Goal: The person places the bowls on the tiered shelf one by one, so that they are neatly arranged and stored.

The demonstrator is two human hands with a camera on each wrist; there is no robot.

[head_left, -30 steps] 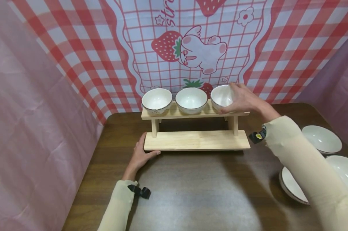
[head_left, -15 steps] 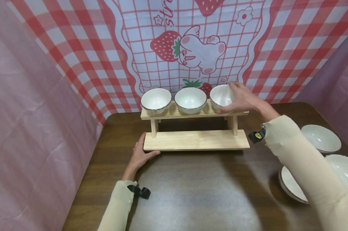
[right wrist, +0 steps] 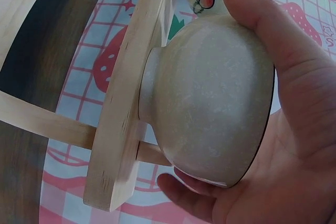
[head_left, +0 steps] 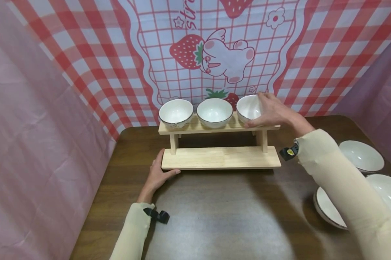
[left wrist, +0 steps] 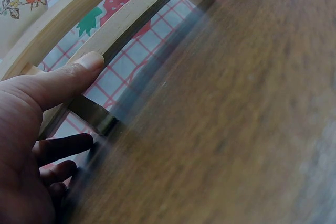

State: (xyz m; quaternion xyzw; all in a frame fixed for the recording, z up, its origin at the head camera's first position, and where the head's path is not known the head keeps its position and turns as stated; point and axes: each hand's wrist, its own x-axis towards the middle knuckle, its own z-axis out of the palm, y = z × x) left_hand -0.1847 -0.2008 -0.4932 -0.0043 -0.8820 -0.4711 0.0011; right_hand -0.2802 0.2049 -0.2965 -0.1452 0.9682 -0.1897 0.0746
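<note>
A two-tier wooden stand (head_left: 221, 158) carries three white bowls in a row on its upper board. The person's right hand (head_left: 273, 111) grips the rightmost bowl (head_left: 247, 108) by its side; in the right wrist view, thumb and fingers of the hand (right wrist: 299, 103) span this bowl (right wrist: 215, 98), its foot against the board (right wrist: 118, 98). At the lower board's left end, the left hand (head_left: 156, 177) holds on. The left wrist view has that hand's thumb (left wrist: 89, 62) on the board's front edge, other fingers curled below. The middle bowl (head_left: 215, 111) and left bowl (head_left: 176, 112) stand untouched.
Three more white bowls, one at the back (head_left: 361, 156), one nearer (head_left: 388, 195) and one partly behind the right sleeve (head_left: 328, 209), stand at the right of the brown table (head_left: 215, 216). A checked cloth (head_left: 101, 65) hangs behind the stand.
</note>
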